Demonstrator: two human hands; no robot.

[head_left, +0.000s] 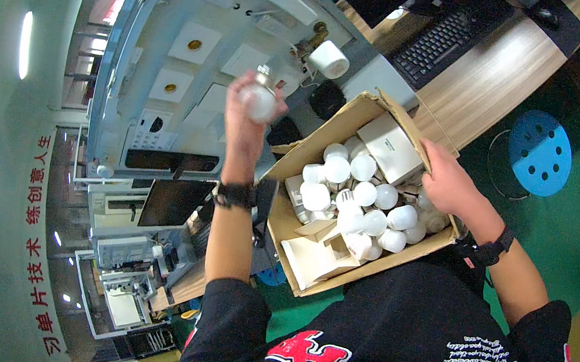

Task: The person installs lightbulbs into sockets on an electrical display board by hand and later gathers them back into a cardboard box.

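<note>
Raised at upper centre, my left hand [243,130] is closed around a white light bulb [260,104] whose metal base points up. That hand and bulb are slightly blurred. A cardboard box [311,146] is tilted against my front. My right hand [454,185] grips its right rim, the thumb over the edge. Many round white bulbs [337,169] lie jumbled inside. Among them sit a white carton [391,148] at the far end and an opened cream carton [315,255] at the near end.
Behind my left hand stands a grey panel [197,114] with sockets, switches and a white lamp holder [329,60]. A wooden desk [491,77] to the right carries a black keyboard [450,40] and a mouse [548,17]. A blue stool [541,154] stands on the green floor.
</note>
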